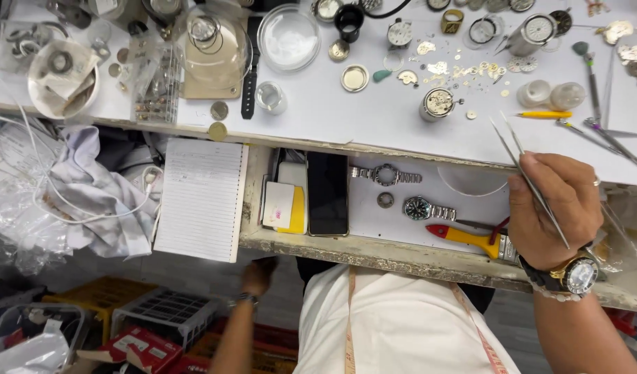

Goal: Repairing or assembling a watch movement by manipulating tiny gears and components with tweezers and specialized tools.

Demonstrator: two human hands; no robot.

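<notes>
The right hand (550,211) is closed around a pair of tweezers (529,176), gripping them along the shaft so the thin points angle up over the front edge of the white workbench (374,125). A gold wristwatch (574,275) sits on that wrist. The hand hovers over the right end of an open drawer (401,251) below the bench. In the drawer lie a dark-dialled watch (428,209), a second watch with a metal bracelet (386,175), a black phone (327,194) and yellow-handled pliers (471,239). The left hand (257,275) hangs below the drawer's front edge, loosely curled; whether it holds anything cannot be told. A watch movement (439,102) stands near the bench's front edge, among scattered small parts.
</notes>
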